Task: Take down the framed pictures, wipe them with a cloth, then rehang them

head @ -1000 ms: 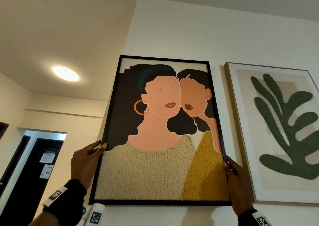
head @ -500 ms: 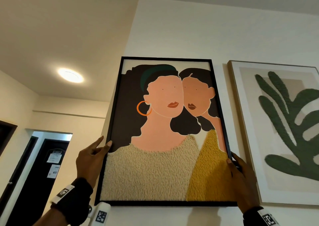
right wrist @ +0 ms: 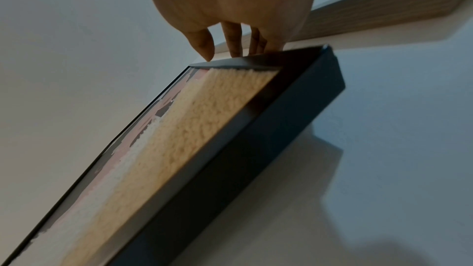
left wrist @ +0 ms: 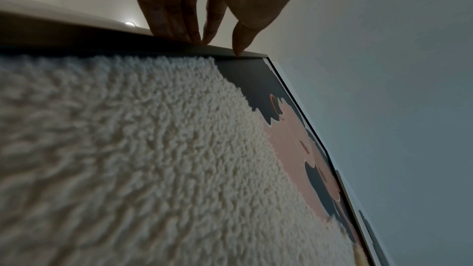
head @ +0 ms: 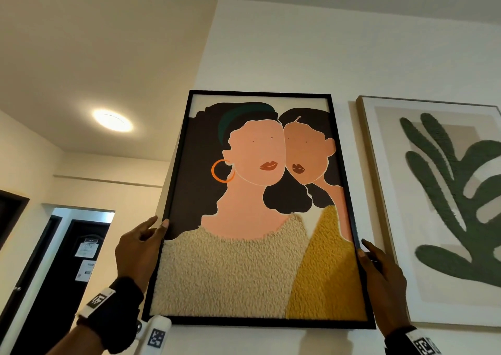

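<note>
While the black-framed portrait (head: 252, 208) is held against the white wall (head: 298, 51), it is gripped at its two side edges, low down: the left hand (head: 138, 249) is wrapped on the left edge with the thumb on the front lip and the fingers (left wrist: 176, 21) behind, and the right hand (head: 382, 276) is closed the same way on the right edge, thumb in front and fingers (right wrist: 234, 37) at the back. Seen from the right wrist, the bottom rail of the portrait is seen to stand a little off the wall, with a shadow beneath it. Whether it is being lifted off its hook or set back cannot be told; no cloth is seen in any view, so wiping is judged to be still ahead or already finished. Just right of the portrait, a wood-framed leaf picture (head: 444, 208) hangs on the same wall, untouched. Left of the portrait, a ceiling lamp (head: 112, 120) and a dark doorway (head: 67, 259) are seen.
</note>
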